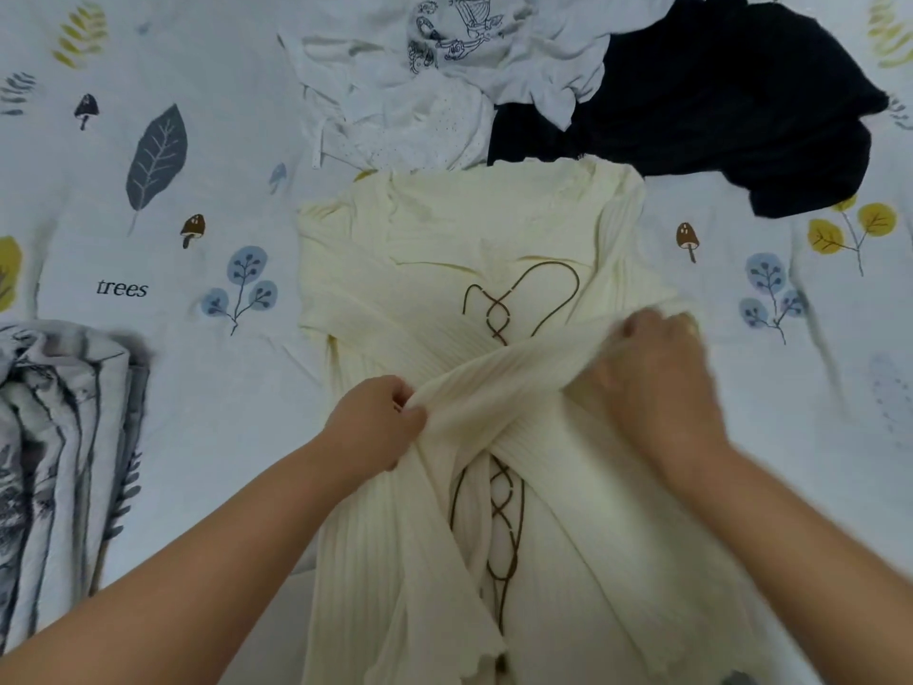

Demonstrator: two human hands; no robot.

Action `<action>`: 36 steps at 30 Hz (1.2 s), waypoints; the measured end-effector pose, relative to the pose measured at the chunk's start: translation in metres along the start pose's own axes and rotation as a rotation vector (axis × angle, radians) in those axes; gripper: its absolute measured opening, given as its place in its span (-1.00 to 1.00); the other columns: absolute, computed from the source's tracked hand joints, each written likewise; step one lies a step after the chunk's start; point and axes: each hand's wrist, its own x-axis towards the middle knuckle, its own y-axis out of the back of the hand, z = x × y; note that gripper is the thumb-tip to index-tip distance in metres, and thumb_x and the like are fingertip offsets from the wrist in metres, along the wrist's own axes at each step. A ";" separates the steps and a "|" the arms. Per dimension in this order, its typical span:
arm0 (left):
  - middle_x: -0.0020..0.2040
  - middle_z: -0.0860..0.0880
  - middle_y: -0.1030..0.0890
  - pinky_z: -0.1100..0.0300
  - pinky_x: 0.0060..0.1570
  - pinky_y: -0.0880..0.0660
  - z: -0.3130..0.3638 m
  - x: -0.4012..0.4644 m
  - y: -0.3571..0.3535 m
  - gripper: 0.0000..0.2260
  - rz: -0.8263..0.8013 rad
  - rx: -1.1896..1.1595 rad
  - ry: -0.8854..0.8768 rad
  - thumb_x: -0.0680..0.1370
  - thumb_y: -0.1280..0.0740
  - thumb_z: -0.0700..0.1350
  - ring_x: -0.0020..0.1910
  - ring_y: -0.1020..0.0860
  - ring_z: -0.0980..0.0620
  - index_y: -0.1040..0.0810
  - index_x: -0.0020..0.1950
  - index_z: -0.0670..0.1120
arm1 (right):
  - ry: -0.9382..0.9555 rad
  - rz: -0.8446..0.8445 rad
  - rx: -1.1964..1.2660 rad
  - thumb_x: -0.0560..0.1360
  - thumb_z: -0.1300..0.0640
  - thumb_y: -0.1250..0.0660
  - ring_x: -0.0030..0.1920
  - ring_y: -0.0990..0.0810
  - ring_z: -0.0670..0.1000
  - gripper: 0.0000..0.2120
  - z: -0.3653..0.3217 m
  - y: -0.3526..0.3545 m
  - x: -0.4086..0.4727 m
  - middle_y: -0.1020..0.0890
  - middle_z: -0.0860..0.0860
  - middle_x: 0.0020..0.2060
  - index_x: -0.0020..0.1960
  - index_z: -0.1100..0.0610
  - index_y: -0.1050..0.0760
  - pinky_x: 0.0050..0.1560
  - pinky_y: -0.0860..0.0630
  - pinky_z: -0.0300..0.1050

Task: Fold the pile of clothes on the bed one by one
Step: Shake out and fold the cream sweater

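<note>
A cream ribbed top point(444, 229) with brown lacing down its front lies flat in the middle of the bed, neckline away from me. One of its long sleeves crosses the body diagonally. My left hand point(373, 425) grips the lower end of that sleeve. My right hand point(652, 383) grips its upper part near the right side and is blurred. Behind the top sits the pile: crumpled white garments point(420, 91), one with a cartoon print, and a black garment point(716, 101).
The bedsheet point(197, 165) is white with leaf, mushroom and tree prints. A folded grey-and-white patterned cloth point(54, 462) lies at the left edge.
</note>
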 end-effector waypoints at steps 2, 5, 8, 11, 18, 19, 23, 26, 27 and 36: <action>-0.31 -0.10 -0.57 -0.03 -0.14 -0.59 -0.001 -0.005 0.001 -0.84 -0.021 0.012 0.053 0.49 -0.32 -0.09 -0.33 -0.56 -0.07 -0.52 -0.09 -0.19 | 0.087 -0.264 0.096 0.50 -0.05 -0.18 0.11 -0.40 0.09 -0.70 -0.024 -0.016 -0.054 -0.41 0.03 0.01 0.13 0.11 -0.39 0.04 -0.36 -0.04; -0.27 -0.10 -0.59 0.13 -0.22 -0.58 0.001 -0.015 0.002 -0.80 -0.216 0.087 0.164 0.49 -0.31 -0.06 -0.32 -0.57 0.00 -0.54 -0.02 -0.18 | 0.160 -0.454 -0.115 0.30 -0.35 -0.13 0.03 -0.44 0.03 -0.53 -0.045 -0.051 -0.122 -0.46 -0.01 -0.05 -0.04 -0.04 -0.50 -0.01 -0.44 -0.03; -0.15 -0.08 -0.65 0.15 -0.14 -0.61 0.001 -0.020 0.003 -0.82 -0.383 -0.071 0.182 0.55 -0.21 -0.13 -0.21 -0.62 0.02 -0.53 0.08 -0.14 | 0.233 -0.343 0.008 -0.02 -0.19 -0.37 -0.28 -0.53 -0.03 -0.75 -0.053 -0.064 -0.144 -0.47 -0.10 -0.36 -0.44 -0.07 -0.48 -0.35 -0.43 -0.17; -0.30 -0.12 -0.59 0.17 -0.29 -0.55 -0.002 -0.025 0.007 -0.83 -0.487 -0.530 0.290 0.54 -0.16 -0.23 -0.39 -0.55 0.02 -0.53 -0.11 -0.21 | 0.158 -0.398 0.241 0.22 -0.18 -0.14 -0.13 -0.43 -0.11 -0.73 -0.066 -0.050 -0.147 -0.41 -0.14 -0.29 -0.30 0.00 -0.45 -0.12 -0.29 -0.30; -0.03 -0.29 -0.63 0.03 -0.05 -0.57 -0.019 -0.033 0.007 -0.66 -0.600 -1.065 0.384 0.22 -0.34 -0.29 -0.14 -0.63 -0.17 -0.64 -0.03 -0.31 | -0.461 -0.459 1.155 0.46 -0.02 -0.33 -0.12 -0.60 -0.10 -0.78 -0.051 -0.032 -0.121 -0.62 -0.01 -0.03 0.04 0.01 -0.39 -0.16 -0.51 -0.23; 0.01 -0.30 -0.62 -0.01 0.00 -0.56 -0.020 -0.035 0.006 -0.63 -0.616 -1.084 0.382 0.22 -0.34 -0.27 -0.10 -0.63 -0.19 -0.64 0.00 -0.31 | -0.482 -0.591 1.271 0.49 0.09 -0.33 -0.11 -0.65 -0.05 -0.81 -0.050 -0.028 -0.120 -0.67 0.04 -0.03 0.08 0.10 -0.47 -0.16 -0.55 -0.22; 0.06 -0.25 -0.63 -0.02 -0.01 -0.57 -0.023 -0.047 0.005 -0.66 -0.608 -0.918 0.310 0.39 -0.36 -0.24 -0.03 -0.63 -0.18 -0.55 0.17 -0.25 | -0.308 -0.687 1.200 0.40 0.30 -0.40 -0.07 -0.68 0.03 -0.75 -0.039 -0.029 -0.130 -0.71 0.02 -0.11 0.04 0.09 -0.58 -0.04 -0.60 -0.04; -0.12 -0.11 -0.66 0.16 -0.30 -0.57 -0.034 -0.063 0.005 -0.69 -0.541 -0.556 0.219 0.41 -0.39 -0.14 -0.28 -0.64 0.02 -0.54 0.14 -0.14 | -0.381 -0.527 1.096 0.30 0.18 -0.38 -0.12 -0.68 0.08 -0.72 -0.034 -0.042 -0.141 -0.71 0.02 -0.17 0.01 0.03 -0.55 -0.03 -0.60 0.12; -0.15 -0.09 -0.65 0.14 -0.26 -0.58 -0.040 -0.067 0.006 -0.65 -0.569 -0.464 0.216 0.35 -0.41 -0.11 -0.27 -0.62 0.03 -0.54 0.12 -0.10 | -0.417 -0.507 1.068 0.24 0.12 -0.34 -0.11 -0.67 0.08 -0.65 -0.035 -0.045 -0.145 -0.71 0.03 -0.15 0.03 0.03 -0.53 0.00 -0.59 0.14; -0.23 0.12 -0.49 0.36 -0.29 -0.35 -0.087 -0.090 -0.022 -0.76 0.127 0.200 -0.092 0.47 -0.38 -0.16 -0.31 -0.46 0.21 -0.37 -0.04 0.10 | -0.130 -0.423 0.097 0.58 -0.09 -0.11 0.11 -0.49 -0.03 -0.76 -0.028 -0.044 -0.151 -0.50 -0.06 0.08 0.21 -0.05 -0.32 -0.04 -0.33 -0.18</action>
